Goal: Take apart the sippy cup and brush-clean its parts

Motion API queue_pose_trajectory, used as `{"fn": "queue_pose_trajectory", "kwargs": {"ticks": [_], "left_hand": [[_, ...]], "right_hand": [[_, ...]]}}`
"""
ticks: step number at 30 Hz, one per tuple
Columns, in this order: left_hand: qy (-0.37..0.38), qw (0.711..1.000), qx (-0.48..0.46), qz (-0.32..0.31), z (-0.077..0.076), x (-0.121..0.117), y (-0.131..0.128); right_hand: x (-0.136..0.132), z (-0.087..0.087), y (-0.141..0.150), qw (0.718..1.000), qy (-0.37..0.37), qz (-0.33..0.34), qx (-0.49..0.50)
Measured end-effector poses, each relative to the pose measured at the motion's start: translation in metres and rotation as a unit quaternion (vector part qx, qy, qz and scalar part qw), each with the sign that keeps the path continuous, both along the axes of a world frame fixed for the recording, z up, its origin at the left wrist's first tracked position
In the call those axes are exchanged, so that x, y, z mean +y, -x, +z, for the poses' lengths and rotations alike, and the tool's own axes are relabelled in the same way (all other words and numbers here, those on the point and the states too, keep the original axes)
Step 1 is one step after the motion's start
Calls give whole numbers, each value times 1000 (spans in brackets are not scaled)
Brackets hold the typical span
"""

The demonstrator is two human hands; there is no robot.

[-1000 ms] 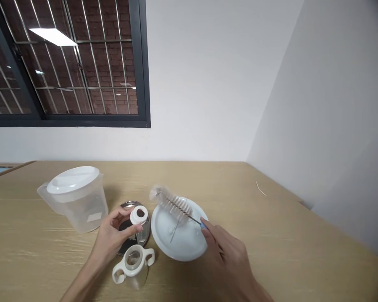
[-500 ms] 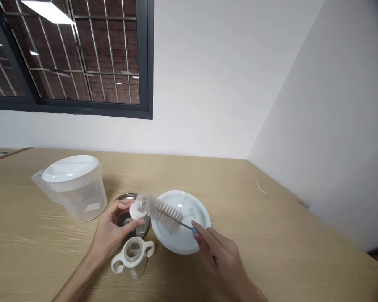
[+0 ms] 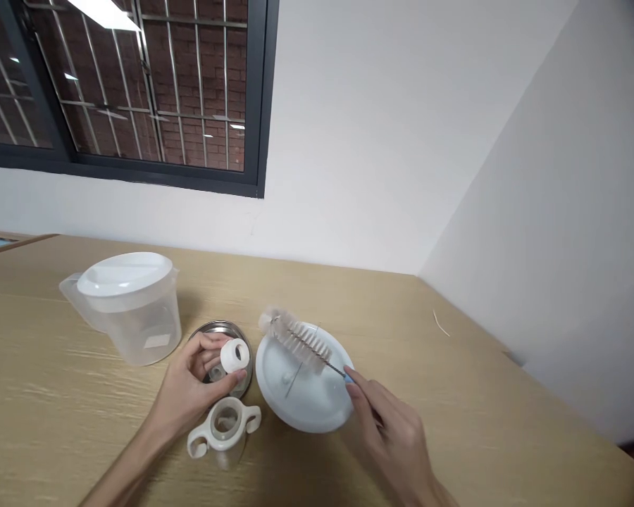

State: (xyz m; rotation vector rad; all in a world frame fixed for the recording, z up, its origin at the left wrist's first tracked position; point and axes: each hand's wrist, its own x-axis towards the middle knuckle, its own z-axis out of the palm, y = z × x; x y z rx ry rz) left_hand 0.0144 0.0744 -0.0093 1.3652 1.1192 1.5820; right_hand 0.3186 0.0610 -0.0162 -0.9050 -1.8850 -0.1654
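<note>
My left hand [image 3: 190, 391] pinches a small white screw ring [image 3: 235, 355] and holds it over a steel bowl [image 3: 227, 332]. My right hand [image 3: 388, 429] grips the blue-tipped wire handle of a bottle brush [image 3: 301, 341]. The bristle head hangs above the far left part of a white plate [image 3: 309, 405], a short way right of the ring. A clear baby bottle with white two-handled collar [image 3: 222, 427] stands on the table just in front of my left hand.
A clear plastic jug with a white lid [image 3: 127, 306] stands at the left on the wooden table [image 3: 454, 394]. White walls meet in a corner behind. A barred window fills the upper left. A thin pale strand [image 3: 439, 324] lies near the right wall.
The brush head has pulled back to the right, away from the ring, and now hangs over the plate. My left hand has tilted the ring so that its opening faces the brush.
</note>
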Motion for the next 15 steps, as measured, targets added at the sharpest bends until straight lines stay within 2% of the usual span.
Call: {"fn": "queue_pose_trajectory", "kwargs": {"ticks": [6,11,15], "left_hand": [[35,996,-26,-77,-3,2,3],[43,997,-2,-58,1,1,5],[53,997,0,-54,2,2,6]], "right_hand": [[-1,-2,2,997,1,69,-29],[3,-3,-1,1000,6,19,-15],[-1,1,-4,999,3,49,-13]]}}
